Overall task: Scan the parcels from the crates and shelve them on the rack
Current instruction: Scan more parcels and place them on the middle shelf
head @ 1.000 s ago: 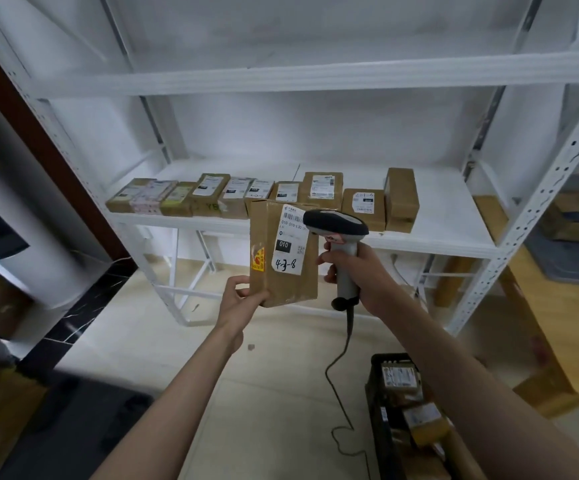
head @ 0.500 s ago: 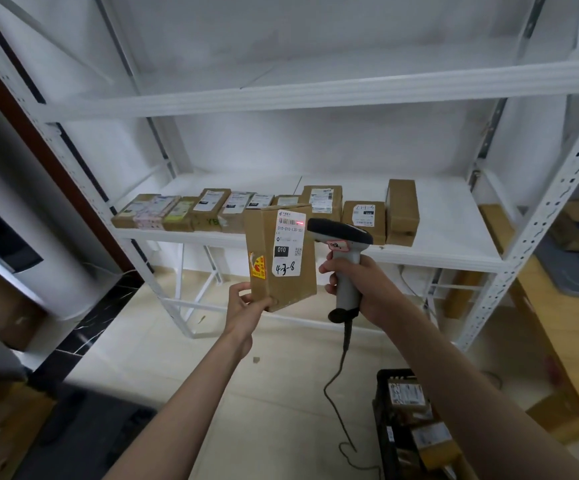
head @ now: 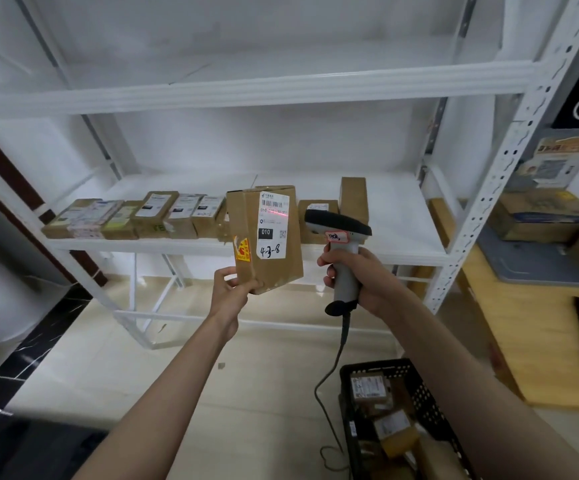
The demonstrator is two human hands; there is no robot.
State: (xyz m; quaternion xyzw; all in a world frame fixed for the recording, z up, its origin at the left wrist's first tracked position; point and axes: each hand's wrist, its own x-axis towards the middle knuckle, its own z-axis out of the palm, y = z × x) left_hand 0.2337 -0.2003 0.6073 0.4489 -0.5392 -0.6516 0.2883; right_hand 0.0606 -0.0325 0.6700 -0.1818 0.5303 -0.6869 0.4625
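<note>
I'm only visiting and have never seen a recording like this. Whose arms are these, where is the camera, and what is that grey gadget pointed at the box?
There is no robot here: the arms belong to a person, and the one camera is worn on their head, looking forward and down. The left hand grips a brown parcel by its bottom corner and holds it upright. The right hand grips a grey barcode scanner with a cable hanging from it. The thin red line on the parcel's white label is the scanner's light, just below the barcode. Behind stands a white rack; a row of parcels lies along the front of its middle shelf. At lower right a black crate on the floor holds more parcels.
</note>
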